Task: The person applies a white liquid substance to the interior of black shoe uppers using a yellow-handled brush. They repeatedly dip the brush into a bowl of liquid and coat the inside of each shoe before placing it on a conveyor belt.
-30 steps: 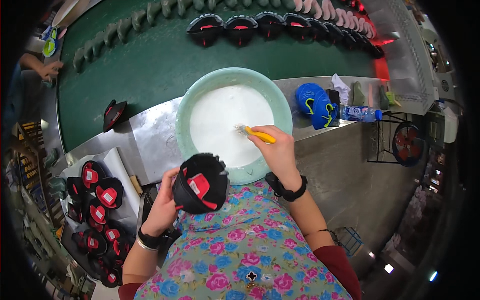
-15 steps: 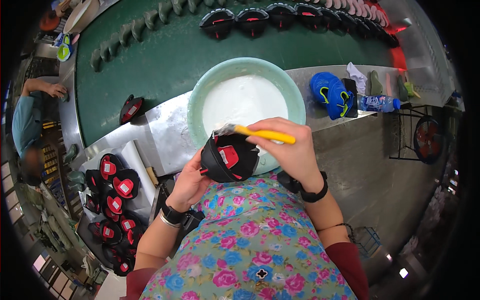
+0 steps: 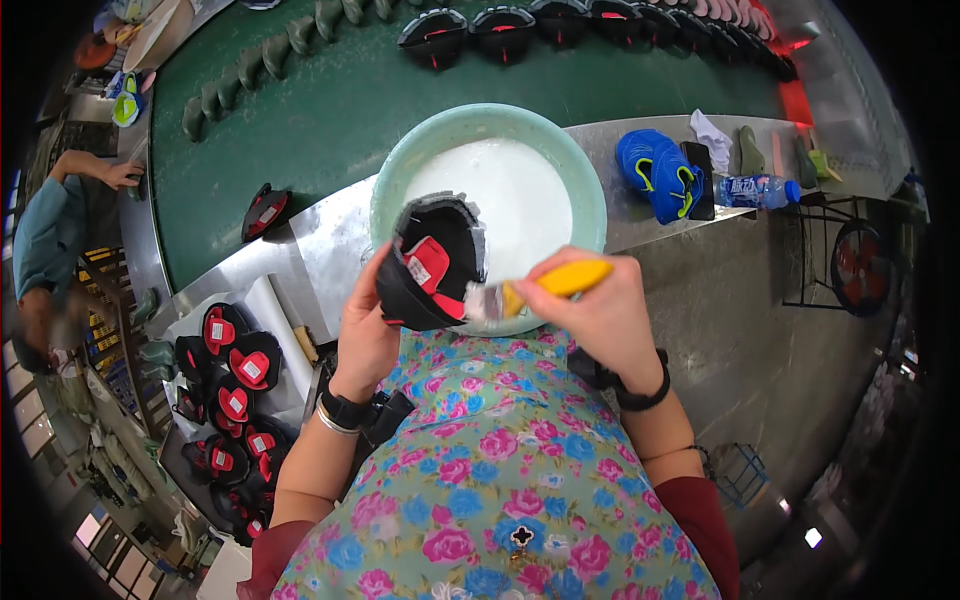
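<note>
My left hand [image 3: 365,335] grips a black shoe upper [image 3: 404,292] with a red label tab inside, tilted over the near left part of a pale green basin [image 3: 592,200]. White liquid [image 3: 530,215] lies in that basin. Along the upper's far and right edge runs a greyish-white wet band. My right hand [image 3: 605,315] is closed around the yellow handle of a paintbrush [image 3: 486,302]. The brush's whitened bristles are at the upper's lower right edge, close by or touching it.
Beyond the basin runs a green conveyor belt [image 3: 330,130] carrying black uppers [image 3: 505,35] and grey-green shoe lasts [image 3: 275,55]. More uppers [image 3: 233,405] are piled at left. Blue shoes [image 3: 655,172] and a bottle [image 3: 755,191] sit at right. A co-worker [image 3: 50,230] is at far left.
The upper has moved up and left and been turned in my left hand. The brush has gone from its far edge down to its lower right edge.
</note>
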### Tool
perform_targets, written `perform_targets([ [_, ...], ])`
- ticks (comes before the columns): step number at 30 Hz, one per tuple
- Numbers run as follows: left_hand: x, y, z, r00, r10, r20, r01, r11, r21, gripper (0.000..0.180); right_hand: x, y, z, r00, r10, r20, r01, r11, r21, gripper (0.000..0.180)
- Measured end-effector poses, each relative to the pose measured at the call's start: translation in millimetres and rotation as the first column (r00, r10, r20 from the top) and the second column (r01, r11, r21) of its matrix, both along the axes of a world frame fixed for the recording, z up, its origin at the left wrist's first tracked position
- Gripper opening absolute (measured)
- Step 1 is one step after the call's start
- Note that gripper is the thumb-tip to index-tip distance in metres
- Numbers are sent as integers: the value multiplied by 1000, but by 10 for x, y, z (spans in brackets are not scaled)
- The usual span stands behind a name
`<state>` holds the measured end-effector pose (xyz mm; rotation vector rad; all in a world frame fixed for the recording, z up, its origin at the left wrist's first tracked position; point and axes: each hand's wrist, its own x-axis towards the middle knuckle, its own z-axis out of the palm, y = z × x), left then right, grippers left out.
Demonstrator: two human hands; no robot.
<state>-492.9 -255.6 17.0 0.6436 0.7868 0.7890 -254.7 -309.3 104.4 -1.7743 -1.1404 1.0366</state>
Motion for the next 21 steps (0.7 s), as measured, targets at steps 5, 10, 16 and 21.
perform_targets([
  [5, -97, 129, -5, 999, 25, 31, -15, 962, -272, 34, 144, 201, -69, 981, -124, 152, 111, 989, 92, 13],
  [10, 40, 211, 118, 997, 63, 37, -19, 706, -708, 34, 22, 221, 248, 981, 190, -22, -166, 903, 396, 15],
  [16, 155, 121, 57, 967, -105, 231, 242, 651, -719, 31, -82, 448, 10, 965, 262, -13, -234, 884, 405, 13],
  [21, -228, 520, -176, 940, -237, 246, 335, 785, -521, 34, 142, 274, -85, 997, 28, 71, -33, 997, 66, 13],
])
